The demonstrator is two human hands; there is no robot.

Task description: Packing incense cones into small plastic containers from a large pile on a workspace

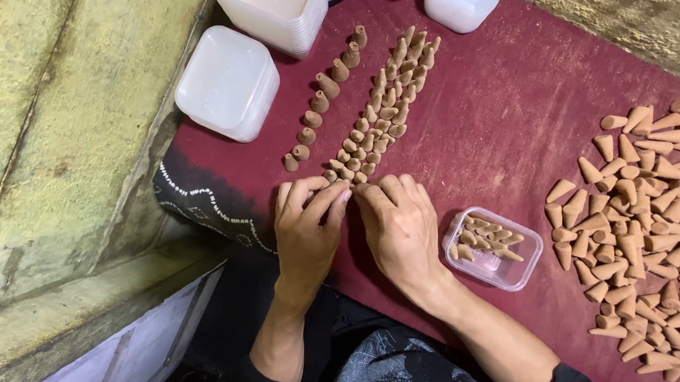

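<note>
Cones of brown incense fill the head view. The left hand (305, 230) and the right hand (401, 225) meet fingertip to fingertip at the near end of a packed band of upright cones (378, 111), which runs from the hands toward one o'clock across the maroon cloth (491, 105). Both hands are pinched at the last cones of that band; whether each one actually grips a cone cannot be told, since the fingers hide the contact.

A single-file row of cones (321, 99) stands just beside the band at eleven o'clock from the hands. At three o'clock from the right hand sits a small clear tub (526, 270) with some cones lying in it, and beyond it a loose heap of cones (644, 221). White lidded containers (226, 84) stand at ten to twelve o'clock.

The likeliest mishap is a domino fall: the band's cones touch one another, so a sideways nudge from a knuckle could topple several. The right wrist also lies near the tub and could push it. A tug on the cloth would upset both standing groups.
</note>
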